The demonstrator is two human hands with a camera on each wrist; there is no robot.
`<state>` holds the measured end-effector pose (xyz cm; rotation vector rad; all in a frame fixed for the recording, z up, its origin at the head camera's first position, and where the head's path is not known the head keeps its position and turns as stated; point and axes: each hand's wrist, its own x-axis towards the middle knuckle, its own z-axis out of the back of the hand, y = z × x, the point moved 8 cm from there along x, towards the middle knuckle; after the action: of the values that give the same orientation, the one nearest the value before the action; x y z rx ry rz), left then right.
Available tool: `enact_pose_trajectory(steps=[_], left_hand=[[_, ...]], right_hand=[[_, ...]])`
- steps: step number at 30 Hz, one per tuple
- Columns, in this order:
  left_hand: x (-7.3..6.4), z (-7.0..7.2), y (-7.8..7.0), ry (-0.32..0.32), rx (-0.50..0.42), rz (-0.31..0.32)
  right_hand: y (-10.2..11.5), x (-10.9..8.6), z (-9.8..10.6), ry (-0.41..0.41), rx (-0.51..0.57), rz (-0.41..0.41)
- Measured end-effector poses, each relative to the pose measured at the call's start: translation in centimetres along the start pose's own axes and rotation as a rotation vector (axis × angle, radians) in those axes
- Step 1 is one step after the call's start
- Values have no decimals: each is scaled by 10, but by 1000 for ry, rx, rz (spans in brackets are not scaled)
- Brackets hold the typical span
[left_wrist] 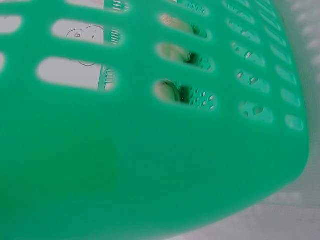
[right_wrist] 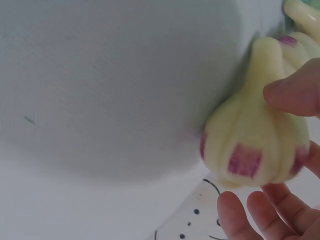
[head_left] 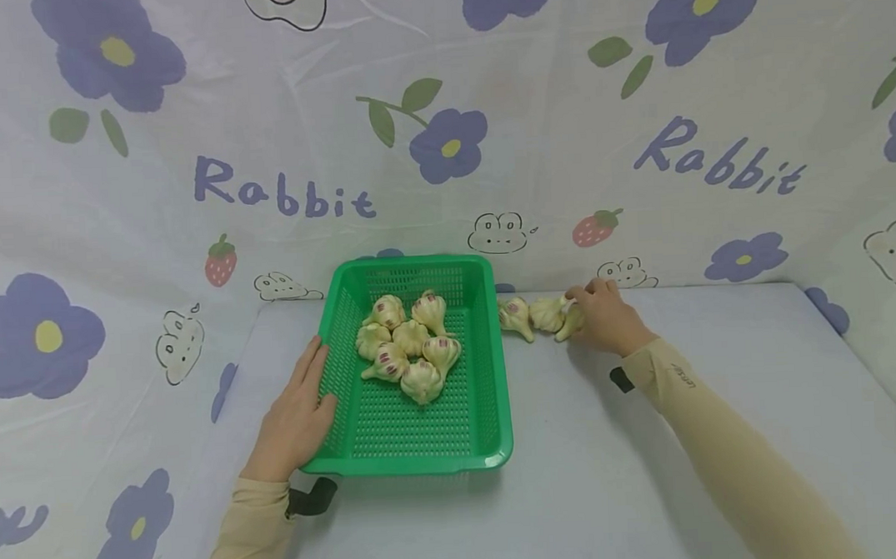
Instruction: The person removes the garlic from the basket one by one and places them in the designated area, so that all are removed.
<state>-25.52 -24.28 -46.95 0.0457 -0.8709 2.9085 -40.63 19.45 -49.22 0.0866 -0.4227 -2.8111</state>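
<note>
A green plastic basket [head_left: 418, 462] stands on the table with several garlic bulbs [head_left: 387, 363] inside. My left hand [head_left: 292, 424] rests along its left rim, fingers fairly straight; the left wrist view shows only the slotted basket wall [left_wrist: 135, 150], with no hand in sight. Right of the basket, my right hand [head_left: 611, 318] holds a garlic bulb [right_wrist: 252, 135] at the end of a short row. In the right wrist view the thumb [right_wrist: 295, 92] lies on its neck, with fingertips at its far side. Two more garlic bulbs [head_left: 515, 316] [head_left: 545, 315] lie between it and the basket.
A white cloth with purple flowers, rabbits and lettering [head_left: 287, 195] hangs behind the table and down its sides. The pale tabletop [head_left: 577, 474] extends in front of the basket and to its right.
</note>
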Motion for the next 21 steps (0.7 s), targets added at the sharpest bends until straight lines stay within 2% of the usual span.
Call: enact_pose_trajectory(steps=[5, 13, 21], left_hand=[[0, 1, -1, 4, 4, 3], [0, 1, -1, 8, 1, 8], [0, 1, -2, 8, 6, 10]], right_hand=[[1, -2, 12, -27, 44, -3], [15, -10, 39, -94, 41, 35], [28, -15, 55, -146, 20, 70]])
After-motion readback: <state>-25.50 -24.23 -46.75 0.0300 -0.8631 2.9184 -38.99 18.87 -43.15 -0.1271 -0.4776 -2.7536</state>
